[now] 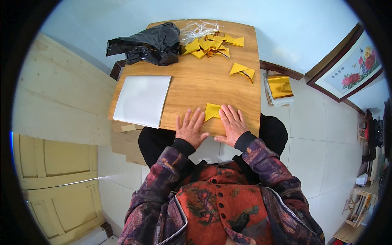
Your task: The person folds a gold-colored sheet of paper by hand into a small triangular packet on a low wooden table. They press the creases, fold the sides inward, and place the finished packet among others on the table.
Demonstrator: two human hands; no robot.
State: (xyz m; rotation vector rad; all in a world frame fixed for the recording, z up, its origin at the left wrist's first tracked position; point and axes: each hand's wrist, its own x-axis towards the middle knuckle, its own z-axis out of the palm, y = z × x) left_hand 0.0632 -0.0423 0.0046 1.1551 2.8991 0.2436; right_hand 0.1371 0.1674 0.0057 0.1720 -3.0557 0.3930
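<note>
A small folded piece of gold paper [212,110] lies at the near edge of the wooden table [196,87], between my two hands. My right hand [231,123] is flat with its fingers stretched out, and its fingertips cover the paper's right part. Beside the paper's left edge, my left hand [192,128] rests on the table with fingers spread, holding nothing. Farther off to the right sits a folded gold paper shape [243,72]. Several more folded gold pieces [212,44] are heaped at the far side.
A black plastic bag [153,44] and a tangle of clear plastic strips [198,29] lie at the far side. On the left is a stack of white paper [143,100]. Gold sheets [280,87] top a pile on the right. A framed flower picture [351,67] leans at the wall.
</note>
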